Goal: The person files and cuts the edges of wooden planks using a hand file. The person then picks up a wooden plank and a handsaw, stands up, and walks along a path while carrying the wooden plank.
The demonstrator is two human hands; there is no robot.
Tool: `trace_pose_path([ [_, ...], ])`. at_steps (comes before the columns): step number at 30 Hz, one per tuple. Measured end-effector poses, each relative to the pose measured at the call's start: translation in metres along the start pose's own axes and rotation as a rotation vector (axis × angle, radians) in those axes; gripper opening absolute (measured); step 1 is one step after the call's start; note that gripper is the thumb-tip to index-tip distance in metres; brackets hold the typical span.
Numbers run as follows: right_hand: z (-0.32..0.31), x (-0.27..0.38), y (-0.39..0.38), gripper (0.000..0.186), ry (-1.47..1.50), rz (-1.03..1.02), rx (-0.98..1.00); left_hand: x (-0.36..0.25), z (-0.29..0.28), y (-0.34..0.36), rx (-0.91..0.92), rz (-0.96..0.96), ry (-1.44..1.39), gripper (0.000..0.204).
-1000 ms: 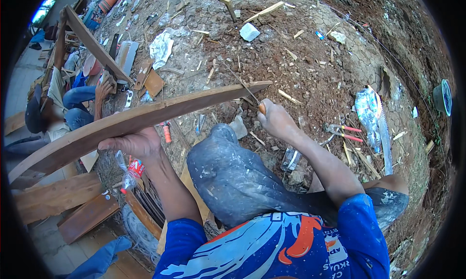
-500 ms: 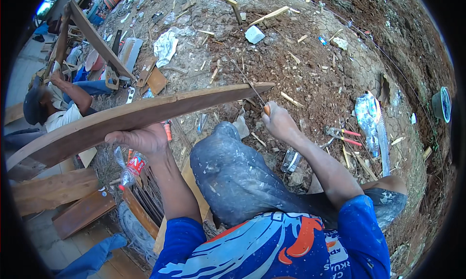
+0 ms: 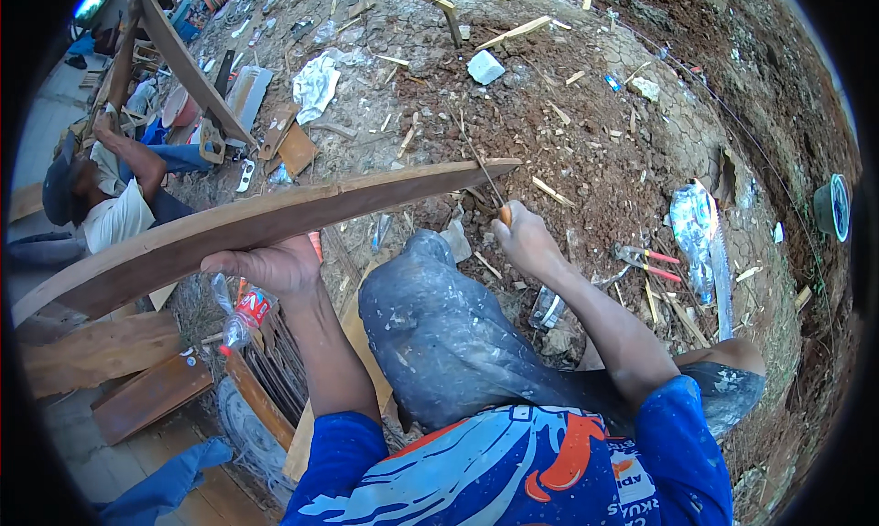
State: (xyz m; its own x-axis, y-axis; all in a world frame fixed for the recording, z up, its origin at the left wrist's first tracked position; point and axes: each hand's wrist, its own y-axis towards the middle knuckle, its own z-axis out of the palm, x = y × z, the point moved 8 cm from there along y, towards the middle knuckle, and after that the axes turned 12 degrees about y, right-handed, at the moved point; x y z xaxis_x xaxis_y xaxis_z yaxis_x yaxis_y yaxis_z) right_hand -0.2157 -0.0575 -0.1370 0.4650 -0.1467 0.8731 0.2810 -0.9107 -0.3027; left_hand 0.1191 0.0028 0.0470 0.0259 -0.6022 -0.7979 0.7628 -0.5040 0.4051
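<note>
One bare left hand grips a long curved plank lying across its palm, fingers hidden behind it, while the right hand, below the narrow end, clenches the orange handle of a thin tool crossing the plank, its forearm slanting from lower right.

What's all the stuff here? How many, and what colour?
Long plank: one, brown, middle left
Thin tool: one, orange-handled, at the plank's tip
Pliers: one, red-handled, right
Saw blade: one, silvery, right
Plastic wrapping: one, shiny, right
Bucket: one, greenish, far right
Block: one, whitish, top centre
Crumpled sheet: one, white, upper left
Bottle: one, clear and red, lower left
Loose boards: several, brown, lower left
Wood scraps: many, pale, scattered
Other person: one, white top, left
Shirt: one, blue, bottom
Left hand: one, holding the plank
Right hand: one, gripping the tool
</note>
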Motion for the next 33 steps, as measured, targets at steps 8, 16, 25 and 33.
trace_pose_path([
  [8, 0.011, -0.005, -0.012, 0.026, -0.007, 0.062, -0.011, 0.007, -0.017, 0.003, 0.034, -0.075, -0.046, 0.081],
  [16, 0.013, -0.016, 0.001, 0.021, 0.564, 0.266, 0.215, -0.008, -0.005, 0.009, 0.054, -0.069, 0.029, 0.087],
  [25, -0.150, -0.109, 0.065, 0.020, 0.614, 0.142, -0.324, 0.015, 0.095, 0.078, 0.049, -0.109, 0.029, 0.071],
  [33, -0.165, -0.002, 0.052, 0.028, 0.589, -0.092, -0.068, 0.018, 0.142, 0.091, 0.027, -0.573, 0.063, 0.057],
])
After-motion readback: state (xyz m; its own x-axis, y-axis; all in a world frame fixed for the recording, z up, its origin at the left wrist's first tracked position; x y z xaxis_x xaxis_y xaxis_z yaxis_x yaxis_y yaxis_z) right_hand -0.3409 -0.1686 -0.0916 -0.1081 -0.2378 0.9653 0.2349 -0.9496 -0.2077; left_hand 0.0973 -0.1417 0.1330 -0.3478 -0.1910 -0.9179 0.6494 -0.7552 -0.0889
